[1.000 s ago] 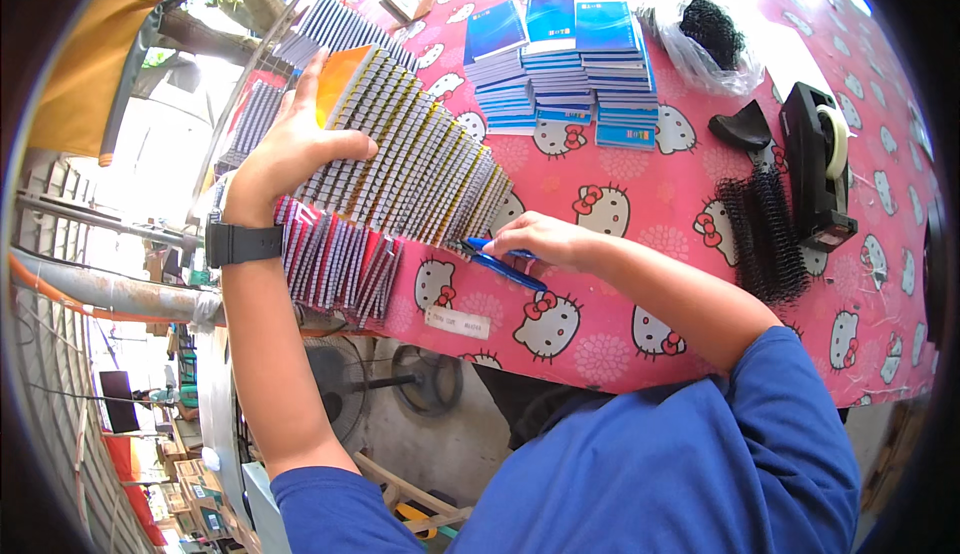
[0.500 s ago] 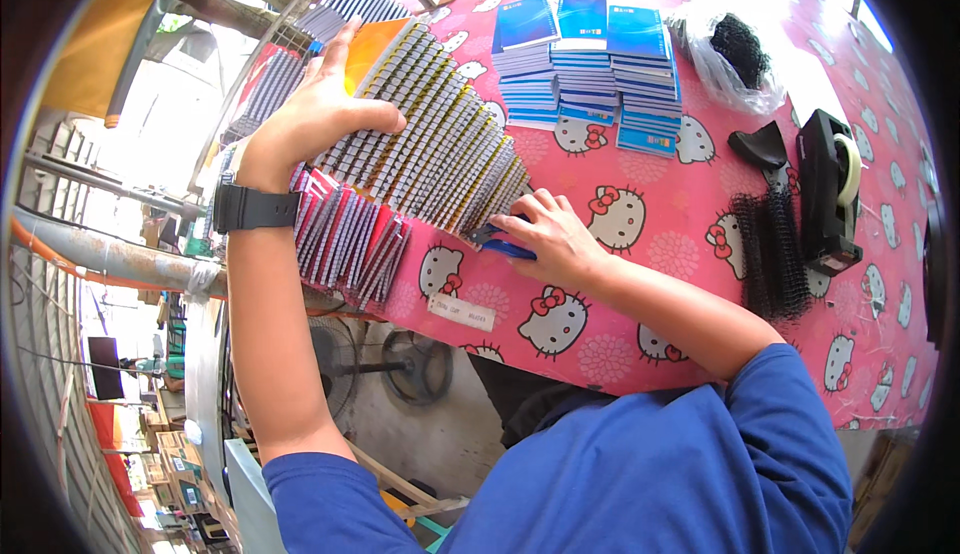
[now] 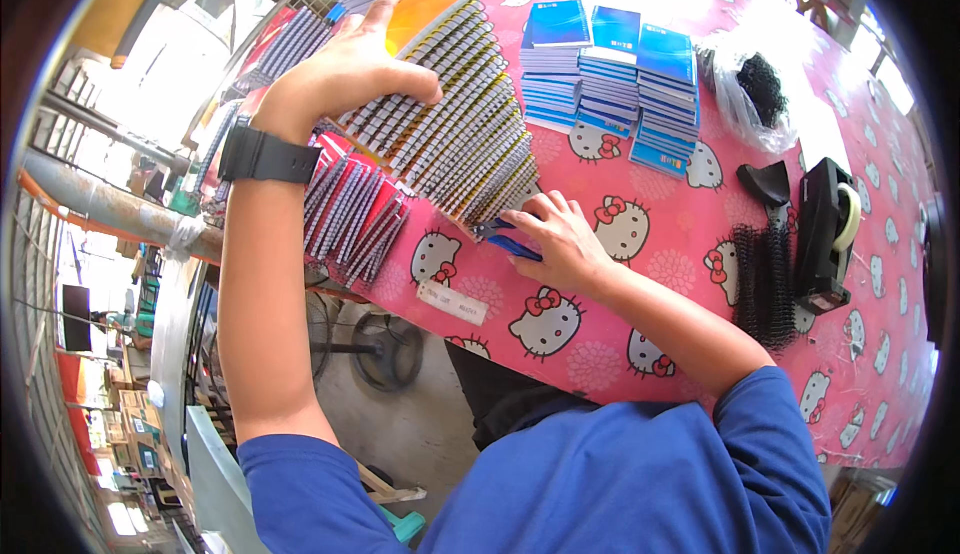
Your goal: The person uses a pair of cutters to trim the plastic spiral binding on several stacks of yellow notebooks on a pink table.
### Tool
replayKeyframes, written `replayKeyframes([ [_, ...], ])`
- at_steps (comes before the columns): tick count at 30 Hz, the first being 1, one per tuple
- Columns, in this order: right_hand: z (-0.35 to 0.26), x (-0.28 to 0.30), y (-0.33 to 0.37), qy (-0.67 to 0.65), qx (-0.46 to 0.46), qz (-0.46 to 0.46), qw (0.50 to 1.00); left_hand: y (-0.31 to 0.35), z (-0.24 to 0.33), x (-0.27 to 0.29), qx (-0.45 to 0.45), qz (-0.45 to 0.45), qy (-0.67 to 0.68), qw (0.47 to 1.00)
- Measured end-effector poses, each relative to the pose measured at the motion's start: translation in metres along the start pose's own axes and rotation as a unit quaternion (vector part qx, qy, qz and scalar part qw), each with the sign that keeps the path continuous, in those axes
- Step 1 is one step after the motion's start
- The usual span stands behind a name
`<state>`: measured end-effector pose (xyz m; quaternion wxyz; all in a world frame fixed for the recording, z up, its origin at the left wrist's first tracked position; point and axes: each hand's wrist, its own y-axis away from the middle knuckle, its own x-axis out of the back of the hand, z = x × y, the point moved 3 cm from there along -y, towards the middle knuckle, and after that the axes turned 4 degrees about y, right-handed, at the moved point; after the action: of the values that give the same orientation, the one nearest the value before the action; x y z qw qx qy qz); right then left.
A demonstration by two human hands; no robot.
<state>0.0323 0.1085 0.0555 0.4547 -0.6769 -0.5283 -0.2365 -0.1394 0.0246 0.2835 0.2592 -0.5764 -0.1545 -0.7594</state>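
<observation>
A long slanted row of spiral notebooks (image 3: 455,114), overlapping with their coils up, lies on the table; the top one has an orange cover. My left hand (image 3: 350,69) rests on its far left end, fingers spread, thumb across the coils, a dark watch on the wrist. At the row's near end, my right hand (image 3: 562,244) is closed on blue-handled pliers (image 3: 512,244). Their jaws are at the coil end of the lowest notebook; whether they bite on wire is too small to tell. Red-covered spiral notebooks (image 3: 350,214) lie beside the row, below my left wrist.
Stacks of blue notebooks (image 3: 610,74) stand at the back. To the right are a clear plastic bag (image 3: 755,104) with black material, a black tape dispenser (image 3: 825,239), black coils (image 3: 762,289) and a black brush-like tool (image 3: 765,186). A small white label (image 3: 450,302) lies near the table edge.
The view has shifted slightly, so the table things sit a little differently in the picture. Both hands keep their places on the notebooks, and the pliers stay at the row's near end.
</observation>
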Motion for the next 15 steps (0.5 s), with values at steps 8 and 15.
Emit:
replayKeyframes([
  [8,0.024,-0.009,-0.013,-0.368,-0.196,-0.194,0.888,0.002,0.007,-0.001,0.009,0.02,0.003,1.0],
  [15,-0.004,0.001,-0.002,-0.028,-0.027,-0.094,0.995,0.006,0.0,-0.002,0.009,0.031,0.012,0.999],
])
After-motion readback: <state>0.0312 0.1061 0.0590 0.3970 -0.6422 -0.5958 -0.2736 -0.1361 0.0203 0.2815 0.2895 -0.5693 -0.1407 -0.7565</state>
